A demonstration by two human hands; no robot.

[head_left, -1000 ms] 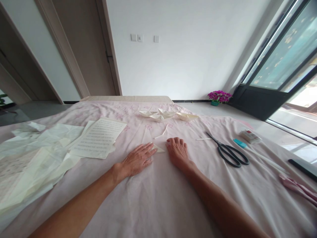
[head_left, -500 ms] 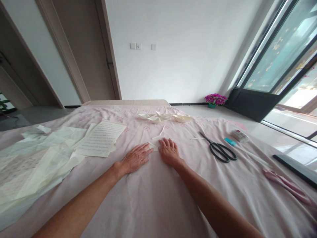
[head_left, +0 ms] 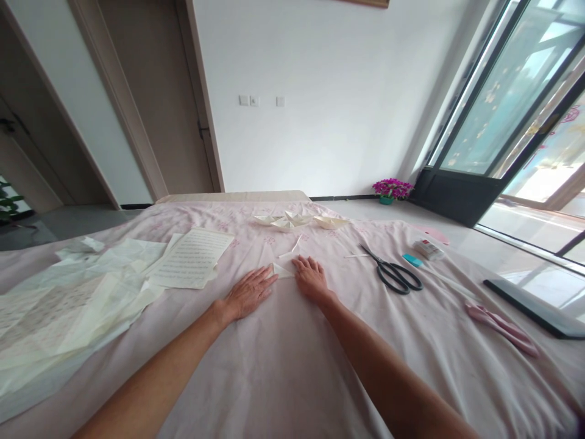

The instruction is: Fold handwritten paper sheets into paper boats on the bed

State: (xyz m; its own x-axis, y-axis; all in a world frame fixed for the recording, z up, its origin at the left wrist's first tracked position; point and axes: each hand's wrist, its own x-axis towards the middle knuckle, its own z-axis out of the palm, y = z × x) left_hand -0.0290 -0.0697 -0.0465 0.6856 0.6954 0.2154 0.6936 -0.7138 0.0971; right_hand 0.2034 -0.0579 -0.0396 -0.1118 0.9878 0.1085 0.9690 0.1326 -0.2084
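A small folded piece of white paper (head_left: 284,271) lies flat on the pink cloth between my two hands. My left hand (head_left: 250,291) rests palm down with its fingers stretched out, their tips at the paper's left side. On the other side, my right hand (head_left: 311,278) also lies flat, fingers extended over the paper's right end. Part of the paper is hidden under the hands. Just beyond them is a thin paper strip (head_left: 296,244). Farther back stand several folded paper boats (head_left: 289,223).
To the left lie a stack of printed sheets (head_left: 192,259) and crumpled thin paper (head_left: 91,292). At right are black-handled scissors (head_left: 393,274), a blue eraser (head_left: 412,260), a small white packet (head_left: 428,249), a pink cloth band (head_left: 503,329) and a long dark object (head_left: 530,308).
My view has tilted up and turned slightly right. The left hand sits a little farther from the right one, so more of the folded paper shows between them.
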